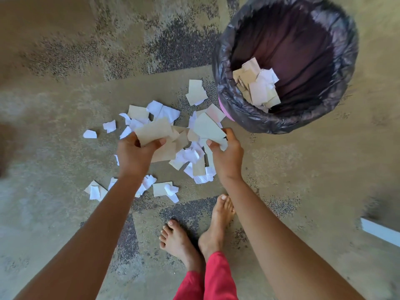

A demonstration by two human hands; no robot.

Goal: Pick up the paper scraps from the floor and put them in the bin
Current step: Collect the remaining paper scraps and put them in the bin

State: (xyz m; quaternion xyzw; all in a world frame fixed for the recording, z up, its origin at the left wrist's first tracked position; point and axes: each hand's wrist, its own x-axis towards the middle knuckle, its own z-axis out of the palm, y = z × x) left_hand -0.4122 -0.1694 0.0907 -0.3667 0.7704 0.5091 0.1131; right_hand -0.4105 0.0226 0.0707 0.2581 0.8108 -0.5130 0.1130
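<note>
The left hand (135,151) grips a tan torn paper piece (154,131); the right hand (227,150) is closed on a pale grey-white scrap (207,126). More white and tan paper scraps (190,156) litter the concrete floor (65,105) beneath and between both hands. The round bin lined with a black plastic bag (337,61), some scraps inside, stands just beyond the right hand.

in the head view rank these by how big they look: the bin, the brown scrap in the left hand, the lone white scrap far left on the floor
1. bin, by far the largest
2. brown scrap held in the left hand, though being nearer the camera enlarges it
3. lone white scrap on the floor, smallest
</note>
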